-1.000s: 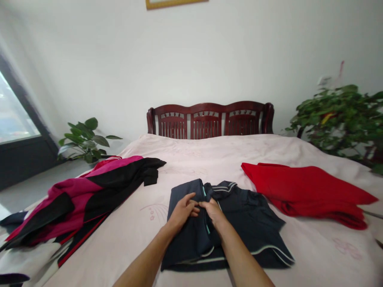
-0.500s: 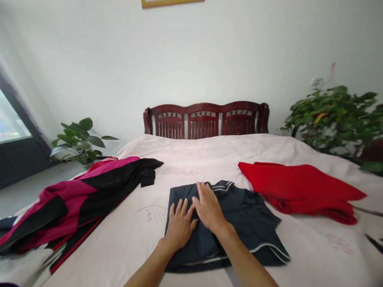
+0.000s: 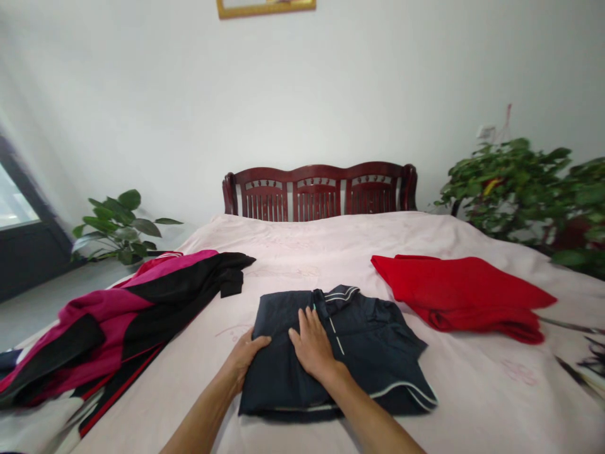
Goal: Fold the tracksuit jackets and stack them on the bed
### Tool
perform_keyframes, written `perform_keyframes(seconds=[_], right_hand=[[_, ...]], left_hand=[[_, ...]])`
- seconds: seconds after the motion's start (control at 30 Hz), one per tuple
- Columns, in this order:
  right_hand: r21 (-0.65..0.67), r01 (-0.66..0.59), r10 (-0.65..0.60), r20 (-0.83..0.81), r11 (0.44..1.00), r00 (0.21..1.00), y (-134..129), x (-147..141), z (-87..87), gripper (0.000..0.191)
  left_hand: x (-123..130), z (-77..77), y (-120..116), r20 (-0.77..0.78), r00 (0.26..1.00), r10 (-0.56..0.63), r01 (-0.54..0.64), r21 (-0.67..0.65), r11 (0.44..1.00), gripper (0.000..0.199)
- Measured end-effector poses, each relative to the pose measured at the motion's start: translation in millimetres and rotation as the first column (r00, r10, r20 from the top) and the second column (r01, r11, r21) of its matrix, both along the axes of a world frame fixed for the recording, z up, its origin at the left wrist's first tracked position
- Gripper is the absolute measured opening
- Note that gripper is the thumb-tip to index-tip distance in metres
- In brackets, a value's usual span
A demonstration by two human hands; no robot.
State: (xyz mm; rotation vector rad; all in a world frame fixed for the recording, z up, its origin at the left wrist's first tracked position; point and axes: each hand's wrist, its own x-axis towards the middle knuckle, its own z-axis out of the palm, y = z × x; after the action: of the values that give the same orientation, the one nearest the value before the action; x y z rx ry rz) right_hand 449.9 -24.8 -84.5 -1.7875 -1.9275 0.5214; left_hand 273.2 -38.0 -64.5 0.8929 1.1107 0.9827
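A dark navy garment with white piping [image 3: 378, 340] lies partly folded on the pink bedsheet [image 3: 293, 252], its collar toward the headboard. My left hand [image 3: 246, 356] grips the garment's left edge, thumb on top and the fingers hidden beneath or beside the fabric. Flat on the folded part, left of the collar, rests my right hand [image 3: 312, 343] with its fingers extended.
A red folded cloth [image 3: 454, 290] lies to the right, near dark thin items at the right edge. Magenta and black clothes [image 3: 118, 315] are heaped at the left. Beyond are a wooden headboard [image 3: 316, 189] and plants [image 3: 116, 224] on both sides.
My left hand has moved left from the top of the garment to its edge and closed on it. My right hand has slid slightly down and left, and the white front piping now shows.
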Motion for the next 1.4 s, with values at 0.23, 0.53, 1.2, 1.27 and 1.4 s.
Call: perform_keyframes(seconds=[0.23, 0.53, 1.2, 1.27, 1.4], right_hand=[[-0.038, -0.096, 0.056, -0.578, 0.995, 0.814, 24, -86, 2.3, 0.071], [-0.201, -0.333, -0.142, -0.971, 0.921, 0.194, 26, -27, 46.3, 0.075], [0.096, -0.169, 0.146, 0.209, 0.981, 0.967, 58, 76, 13.3, 0.061], [0.042, -0.147, 0.138, 0.169, 0.988, 0.976, 66, 80, -2.5, 0.063], [0.038, -0.045, 0.044, 0.028, 0.998, 0.999, 75, 91, -16.0, 0.066]], left_hand=[[-76, 80.2, 25, -0.215, 0.976, -0.019, 0.055, 0.161, 0.985, 0.056], [4, 103.2, 17, -0.452, 0.889, -0.071, 0.219, 0.283, 0.934, 0.079], [93, -13.5, -33, -0.937, 0.213, 0.278, 0.774, 0.336, 0.537, 0.060], [89, -14.6, -36, -0.935, 0.214, 0.283, 0.795, 0.335, 0.505, 0.058], [77, -16.4, -41, -0.935, 0.246, 0.256, 0.806, 0.344, 0.482, 0.056]])
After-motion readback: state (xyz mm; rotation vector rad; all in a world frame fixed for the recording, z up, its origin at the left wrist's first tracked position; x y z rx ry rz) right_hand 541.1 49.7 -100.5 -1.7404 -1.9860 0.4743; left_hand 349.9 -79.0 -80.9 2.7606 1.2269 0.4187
